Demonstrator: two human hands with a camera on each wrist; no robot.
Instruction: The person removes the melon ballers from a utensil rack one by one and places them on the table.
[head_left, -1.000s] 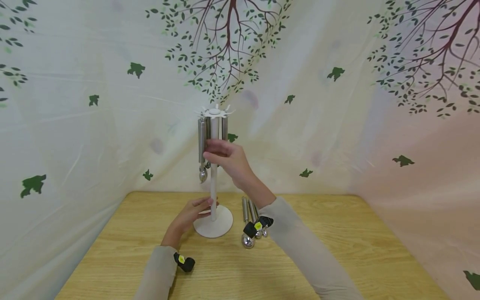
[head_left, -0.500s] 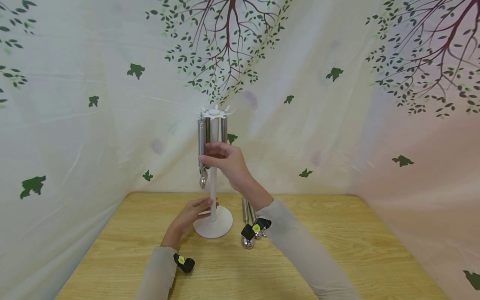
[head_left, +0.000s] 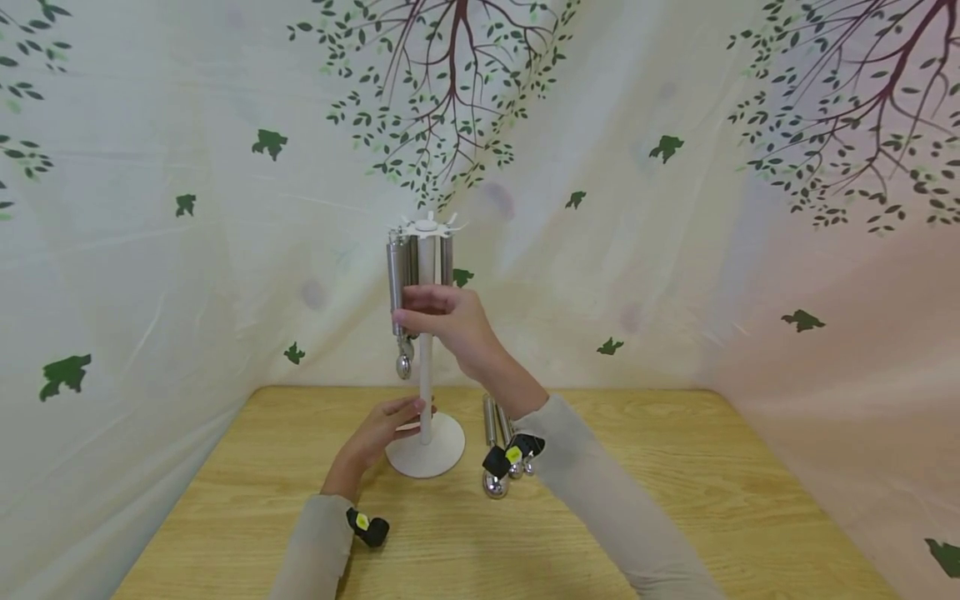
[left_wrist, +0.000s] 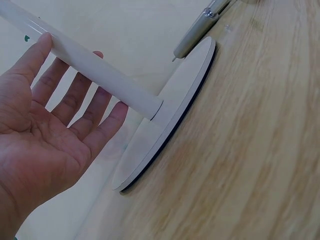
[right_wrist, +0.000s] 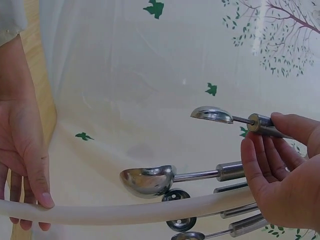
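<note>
A white stand (head_left: pixel 426 371) with a round base and a hooked top stands on the table. My left hand (head_left: pixel 378 433) holds its pole low down, thumb on one side and fingers on the other. At the rack's left, my right hand (head_left: pixel 459 327) pinches the thick steel handle of a small round-bowled spoon (right_wrist: pixel 212 114) between thumb and fingers. The handle's upper end is close to a left hook; I cannot tell whether it hangs there. In the right wrist view, a larger steel scoop (right_wrist: pixel 147 181) and other steel utensils hang around the pole.
Several steel utensils (head_left: pixel 491 423) lie on the wooden table (head_left: pixel 637 500) right of the base, partly hidden by the right wrist's camera. A pale cloth backdrop (head_left: pixel 525 317) printed with trees and leaves surrounds the table.
My right hand has taken hold of the spoon's handle and shifted it left and slightly down, away from the pole. The left hand stays at the pole.
</note>
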